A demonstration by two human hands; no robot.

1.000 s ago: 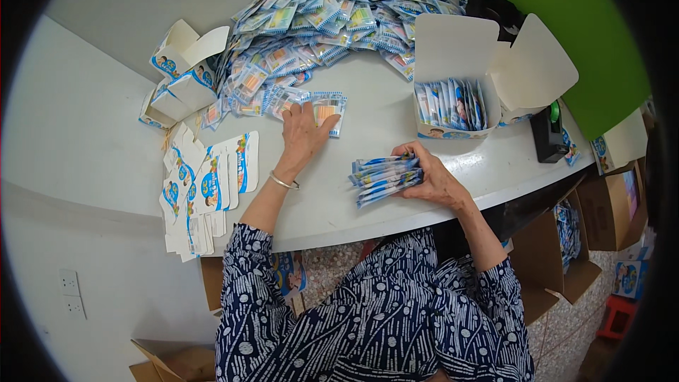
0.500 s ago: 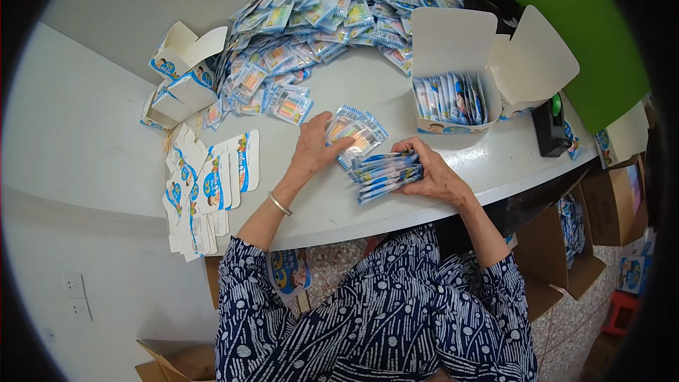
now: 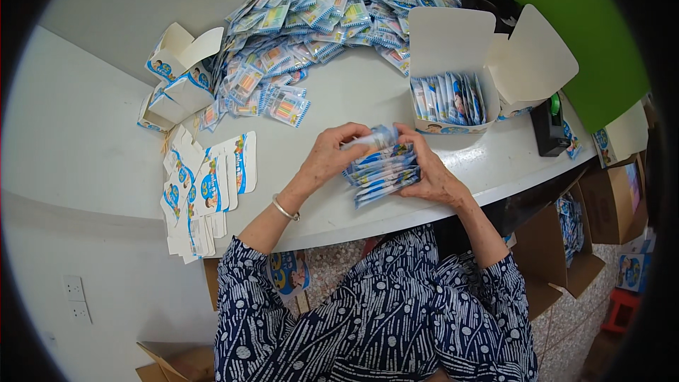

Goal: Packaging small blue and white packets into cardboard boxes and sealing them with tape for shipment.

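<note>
A white desk [image 3: 353, 88] spreads before me, its front edge curving past my patterned sleeves [image 3: 247, 269]. Along its far side rises a heap of sachets [image 3: 318, 25], well apart from either grip. To the right, an open white carton [image 3: 453, 129] stands with its lid up and a row of sachets upright inside; to the left lie flat printed cartons [image 3: 212, 180], overlapping one another. Near the desk's front edge, between the two, my right grip [image 3: 437, 173] is closed around the right end of a layered bundle [image 3: 382, 182], fingers at the far side and thumb at the near side, the free ends pointing left. My left grip [image 3: 336, 152], thumb and fingers nearly together, pinches a few blurred sachets [image 3: 382, 136] at the bundle's far end, directly beside the fingertips of my right; motion smears them too much to count. A silver bangle [image 3: 285, 209] circles my left wrist.
</note>
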